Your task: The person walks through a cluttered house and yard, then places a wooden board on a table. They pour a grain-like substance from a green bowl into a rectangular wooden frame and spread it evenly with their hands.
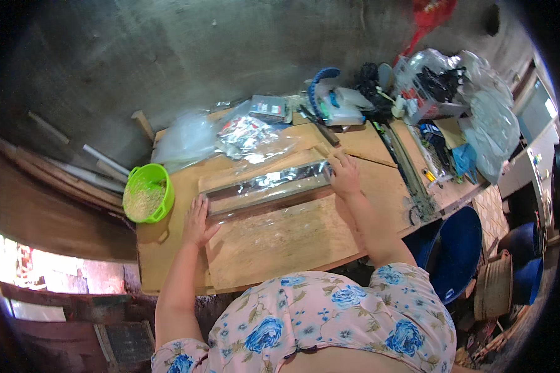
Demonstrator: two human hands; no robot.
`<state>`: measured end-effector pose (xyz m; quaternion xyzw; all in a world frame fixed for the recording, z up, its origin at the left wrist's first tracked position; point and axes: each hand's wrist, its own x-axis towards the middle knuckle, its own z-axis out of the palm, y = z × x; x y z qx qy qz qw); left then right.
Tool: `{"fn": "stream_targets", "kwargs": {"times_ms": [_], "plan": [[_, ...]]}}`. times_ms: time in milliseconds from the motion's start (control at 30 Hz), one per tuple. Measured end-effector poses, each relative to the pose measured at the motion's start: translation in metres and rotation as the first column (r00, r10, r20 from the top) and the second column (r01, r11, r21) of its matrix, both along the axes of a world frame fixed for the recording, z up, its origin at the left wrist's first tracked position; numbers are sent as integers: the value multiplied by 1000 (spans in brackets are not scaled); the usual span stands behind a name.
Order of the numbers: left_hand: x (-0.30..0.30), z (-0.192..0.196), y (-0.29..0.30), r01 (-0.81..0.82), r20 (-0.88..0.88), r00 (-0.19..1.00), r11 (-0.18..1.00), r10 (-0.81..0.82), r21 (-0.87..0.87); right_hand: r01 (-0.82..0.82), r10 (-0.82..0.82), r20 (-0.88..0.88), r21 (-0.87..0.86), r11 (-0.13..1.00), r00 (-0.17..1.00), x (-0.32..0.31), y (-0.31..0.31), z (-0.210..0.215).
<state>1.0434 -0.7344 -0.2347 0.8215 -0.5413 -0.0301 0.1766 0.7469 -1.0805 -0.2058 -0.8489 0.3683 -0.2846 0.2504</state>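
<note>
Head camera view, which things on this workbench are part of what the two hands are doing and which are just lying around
In use:
- long silvery foil strip
- left hand flat at its left end
- right hand pressing its right end
- wooden board underneath

Lying about:
- green basket of pale grains
- clear plastic bags
- blue-handled tool
- white crate with bags

my foil strip: shiny, crinkled silver film
my worktable: matt, scuffed plywood
colander: glossy green plastic
</note>
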Motion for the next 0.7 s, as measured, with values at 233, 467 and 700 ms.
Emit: {"fn": "stream_targets", "kwargs": {"times_ms": [233, 467, 700], "plan": [[5, 30, 18, 53, 141, 985, 943, -104, 329, -280, 270, -354, 25, 960, 895, -25, -22, -34], [17, 16, 8, 10, 146, 987, 926, -69, 377, -360, 154, -649, -196, 912, 745, -33, -21, -42], [24, 17, -11, -49, 184, 982, 904, -34, 426, -305, 109, -617, -222, 926, 779, -36, -19, -51]]}}
